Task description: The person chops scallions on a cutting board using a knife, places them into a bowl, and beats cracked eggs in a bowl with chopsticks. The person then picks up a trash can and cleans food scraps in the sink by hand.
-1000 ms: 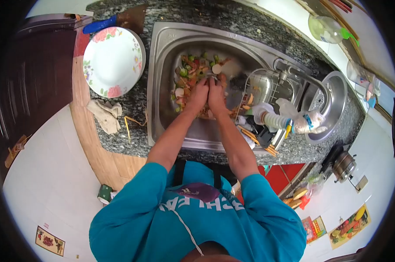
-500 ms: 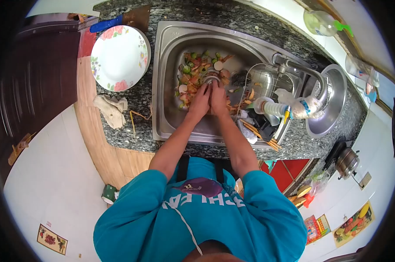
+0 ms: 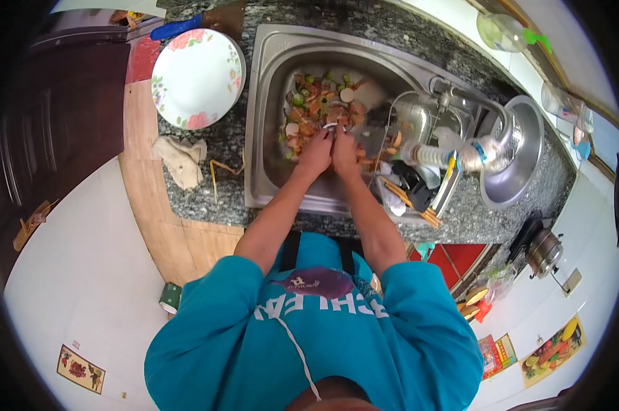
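Both my hands are together low in the steel sink (image 3: 270, 185). My left hand (image 3: 316, 152) and my right hand (image 3: 345, 151) have their fingers closed around a small item with a pale rim (image 3: 331, 126); the hands hide most of it. Around and beyond the fingers lie food scraps (image 3: 318, 103) in orange, green and brown, with pale round pieces (image 3: 348, 95) among them. A dark scrubber-like clump (image 3: 380, 115) is right of the scraps.
Stacked floral plates (image 3: 196, 79), a blue-handled blade (image 3: 176, 29) and a cloth (image 3: 181, 161) are on the left counter. A wire rack (image 3: 419, 103), faucet (image 3: 504, 120), chopsticks (image 3: 411, 202) and wrapped tube (image 3: 429, 155) stand at the right, beside a metal basin (image 3: 532, 164).
The camera view has shifted, so the sink and plates appear higher and further right. My hands remain together in the sink, and the pale-rimmed item between them is tilted differently.
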A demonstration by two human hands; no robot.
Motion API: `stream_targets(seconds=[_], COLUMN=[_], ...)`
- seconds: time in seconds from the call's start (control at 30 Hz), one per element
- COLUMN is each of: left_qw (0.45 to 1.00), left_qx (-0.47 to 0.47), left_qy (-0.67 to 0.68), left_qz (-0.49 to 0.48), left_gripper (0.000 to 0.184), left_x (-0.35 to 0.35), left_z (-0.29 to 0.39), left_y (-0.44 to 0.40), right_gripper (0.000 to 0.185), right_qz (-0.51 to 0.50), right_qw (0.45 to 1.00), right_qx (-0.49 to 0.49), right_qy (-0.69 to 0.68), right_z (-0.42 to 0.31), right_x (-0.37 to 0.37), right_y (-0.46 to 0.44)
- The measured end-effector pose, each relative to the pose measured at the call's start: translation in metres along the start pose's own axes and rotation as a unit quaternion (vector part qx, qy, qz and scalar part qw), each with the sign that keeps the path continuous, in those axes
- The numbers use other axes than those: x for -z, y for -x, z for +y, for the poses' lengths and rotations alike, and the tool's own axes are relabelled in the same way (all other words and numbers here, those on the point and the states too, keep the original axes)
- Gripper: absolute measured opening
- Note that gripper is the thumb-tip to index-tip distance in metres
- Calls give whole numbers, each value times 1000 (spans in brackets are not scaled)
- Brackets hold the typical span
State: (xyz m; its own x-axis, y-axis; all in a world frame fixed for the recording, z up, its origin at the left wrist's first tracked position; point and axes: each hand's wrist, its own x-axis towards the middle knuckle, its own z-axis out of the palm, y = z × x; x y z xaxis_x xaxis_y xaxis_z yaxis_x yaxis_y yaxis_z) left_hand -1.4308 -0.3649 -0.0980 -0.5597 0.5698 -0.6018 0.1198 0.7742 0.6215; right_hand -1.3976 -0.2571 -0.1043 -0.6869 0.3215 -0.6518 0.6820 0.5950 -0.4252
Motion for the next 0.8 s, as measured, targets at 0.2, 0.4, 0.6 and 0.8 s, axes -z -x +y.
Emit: stream_targets(seconds=[0.2, 0.4, 0.6, 0.8], left_qw=[998, 999, 997, 994], left_qx=[-45, -26, -35, -53], left_qy=[-35, 17, 72, 27], left_qz=[31, -18, -11, 96], left_gripper=[43, 44, 41, 34], left_x=[-6, -11, -18, 6], left_z=[9, -6, -31, -38], left_y=[63, 47, 35, 39], right_gripper=[16, 14, 33, 50], right_qz=[63, -10, 4, -63], right_qw=[997, 996, 995, 998], right_qx=[51, 80, 70, 23], right_qy=[2, -42, 70, 15], right_z=[-5, 22, 7, 21], right_x=[-4, -36, -40, -21], right_y=[75, 35, 27, 31])
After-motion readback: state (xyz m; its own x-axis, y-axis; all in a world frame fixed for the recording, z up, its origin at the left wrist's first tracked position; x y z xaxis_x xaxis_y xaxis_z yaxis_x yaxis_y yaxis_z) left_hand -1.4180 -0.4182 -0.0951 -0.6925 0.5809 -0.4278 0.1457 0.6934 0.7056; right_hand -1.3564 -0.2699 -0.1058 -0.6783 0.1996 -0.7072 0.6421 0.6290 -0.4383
